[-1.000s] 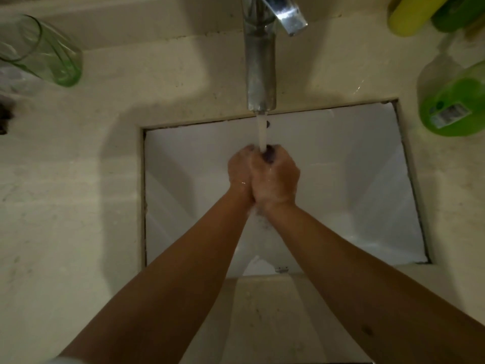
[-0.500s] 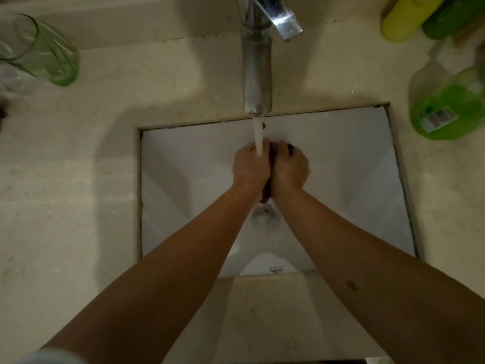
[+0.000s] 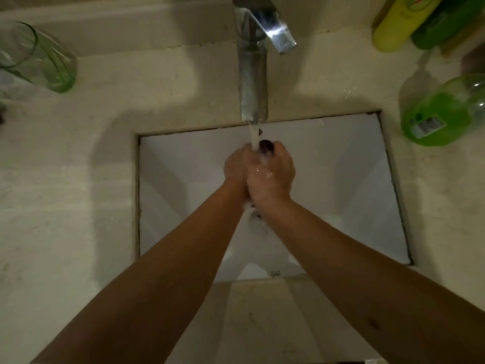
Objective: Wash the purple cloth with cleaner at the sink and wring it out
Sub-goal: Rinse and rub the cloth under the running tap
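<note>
Gripping together, the left hand [image 3: 236,168] and right hand [image 3: 271,173] curl tightly round the dark purple cloth [image 3: 266,146] above the white square sink [image 3: 183,179], under the water stream [image 3: 253,135]. Only its tip shows, pointing away; its long axis is hidden. A clear bottle [image 3: 441,116] holds green liquid.

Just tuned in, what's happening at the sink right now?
A person is squeezing the purple cloth between both hands, left hand and right hand clasped together, under water running from the faucet over the white sink. Only a dark bit of cloth shows. A green bottle stands on the counter at right.
</note>
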